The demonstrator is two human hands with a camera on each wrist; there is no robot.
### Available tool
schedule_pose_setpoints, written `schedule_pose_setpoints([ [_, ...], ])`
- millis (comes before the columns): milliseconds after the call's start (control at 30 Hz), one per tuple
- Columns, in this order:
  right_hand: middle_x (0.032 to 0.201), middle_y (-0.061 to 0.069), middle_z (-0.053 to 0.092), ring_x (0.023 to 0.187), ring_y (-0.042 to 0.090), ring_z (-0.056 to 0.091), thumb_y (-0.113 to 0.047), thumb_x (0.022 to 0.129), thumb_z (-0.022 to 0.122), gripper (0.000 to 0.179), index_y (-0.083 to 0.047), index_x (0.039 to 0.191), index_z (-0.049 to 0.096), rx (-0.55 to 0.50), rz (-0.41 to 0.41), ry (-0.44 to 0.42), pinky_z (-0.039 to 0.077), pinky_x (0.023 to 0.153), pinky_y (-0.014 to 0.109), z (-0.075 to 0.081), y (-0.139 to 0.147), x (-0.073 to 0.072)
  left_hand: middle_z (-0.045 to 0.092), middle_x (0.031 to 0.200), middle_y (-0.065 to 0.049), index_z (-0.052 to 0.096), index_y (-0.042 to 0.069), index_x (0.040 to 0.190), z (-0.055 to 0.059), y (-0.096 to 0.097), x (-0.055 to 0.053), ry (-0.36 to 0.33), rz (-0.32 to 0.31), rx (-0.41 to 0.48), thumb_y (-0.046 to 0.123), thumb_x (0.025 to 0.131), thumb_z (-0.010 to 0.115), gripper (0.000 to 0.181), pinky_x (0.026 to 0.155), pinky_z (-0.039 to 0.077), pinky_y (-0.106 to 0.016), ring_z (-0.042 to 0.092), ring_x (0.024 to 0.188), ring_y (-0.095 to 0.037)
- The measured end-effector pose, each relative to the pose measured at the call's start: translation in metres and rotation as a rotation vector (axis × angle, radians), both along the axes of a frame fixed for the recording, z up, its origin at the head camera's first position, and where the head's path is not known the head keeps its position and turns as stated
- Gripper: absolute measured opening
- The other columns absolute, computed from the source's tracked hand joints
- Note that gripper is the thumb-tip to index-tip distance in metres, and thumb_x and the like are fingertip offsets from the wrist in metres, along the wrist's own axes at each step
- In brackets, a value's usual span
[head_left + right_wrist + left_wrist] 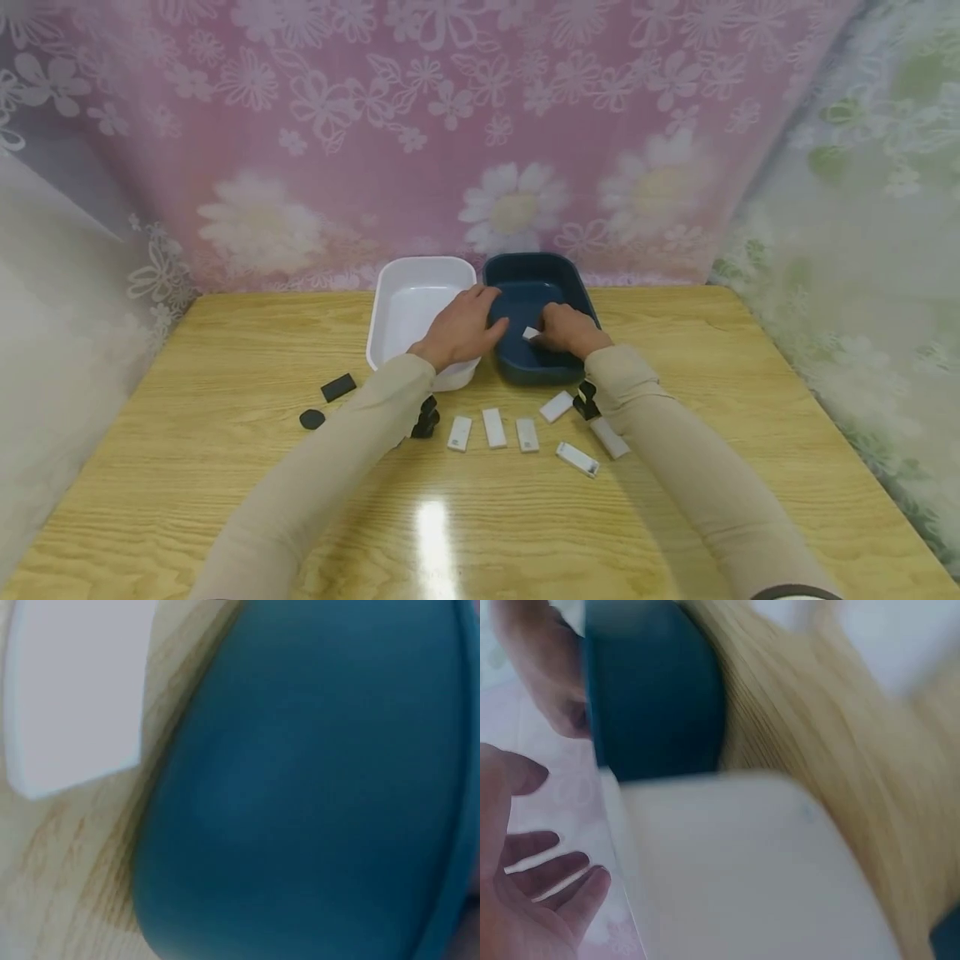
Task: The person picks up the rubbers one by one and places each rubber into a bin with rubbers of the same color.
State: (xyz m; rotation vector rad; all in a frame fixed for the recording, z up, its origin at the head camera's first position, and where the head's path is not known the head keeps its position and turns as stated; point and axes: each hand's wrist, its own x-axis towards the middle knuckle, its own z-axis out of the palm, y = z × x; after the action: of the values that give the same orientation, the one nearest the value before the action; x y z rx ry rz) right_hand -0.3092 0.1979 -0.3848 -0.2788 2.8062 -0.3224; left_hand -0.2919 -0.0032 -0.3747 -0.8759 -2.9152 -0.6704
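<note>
My right hand point(566, 327) is down inside the dark blue basin point(581, 296), pinching a small white block point(531, 333) whose far part is hidden by the fingers. My left hand point(463, 325) hovers over the right rim of the white basin point(382, 312), palm down. Its fingers are spread and hold nothing, as the left wrist view also shows that hand point(532, 892) with bare, loosely bent fingers. The right wrist view is filled mostly by the outer wall of the blue basin point(300, 780), which hides that hand's fingers.
In front of the basins lie several white blocks point(493, 428) on the wooden table point(247, 500). A black rectangular piece point(338, 387) and a black rounded piece point(312, 419) lie left of my left forearm. A pink floral curtain point(420, 167) hangs right behind the basins.
</note>
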Motion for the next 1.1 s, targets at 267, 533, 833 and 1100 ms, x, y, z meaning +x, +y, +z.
schedule_pose_setpoints([
  [267,0.084,0.009,0.063,0.074,0.023,0.06,-0.027,0.096,0.058,0.028,0.0,0.1,0.066,-0.062,0.041,0.109,0.048,0.072,0.041,0.009,0.015,0.019,0.042,0.14,-0.018,0.037,-0.004,0.142,0.007,0.015,0.01,-0.085,0.101,0.062,0.027,0.099,0.049,0.054,0.102,0.036,-0.039,0.045,0.124,-0.029],
  [533,0.118,0.018,0.06,0.107,0.031,0.058,-0.022,0.096,0.057,0.036,0.003,0.122,0.061,-0.135,0.064,0.236,0.046,0.088,0.046,0.026,0.03,0.05,0.061,0.094,-0.016,0.057,-0.003,0.104,0.009,0.027,0.01,0.039,0.179,-0.013,0.01,0.093,0.05,0.018,0.077,0.049,-0.039,0.06,0.085,-0.03],
  [833,0.114,0.014,0.06,0.1,0.027,0.059,-0.022,0.096,0.058,0.03,-0.002,0.117,0.065,-0.188,0.056,0.351,0.048,0.084,0.045,0.034,0.049,0.079,0.063,0.082,-0.014,0.059,0.001,0.09,0.01,0.037,-0.005,0.061,0.239,-0.101,0.008,0.092,0.054,0.009,0.069,0.052,-0.041,0.063,0.078,-0.032],
  [1100,0.111,0.009,0.061,0.1,0.028,0.059,-0.023,0.096,0.056,0.025,-0.006,0.111,0.069,-0.209,-0.013,0.405,0.049,0.077,0.045,0.031,0.065,0.095,0.067,0.088,-0.012,0.068,0.004,0.09,0.013,0.051,-0.012,0.052,0.259,-0.213,0.008,0.092,0.056,0.012,0.065,0.054,-0.04,0.065,0.079,-0.029],
])
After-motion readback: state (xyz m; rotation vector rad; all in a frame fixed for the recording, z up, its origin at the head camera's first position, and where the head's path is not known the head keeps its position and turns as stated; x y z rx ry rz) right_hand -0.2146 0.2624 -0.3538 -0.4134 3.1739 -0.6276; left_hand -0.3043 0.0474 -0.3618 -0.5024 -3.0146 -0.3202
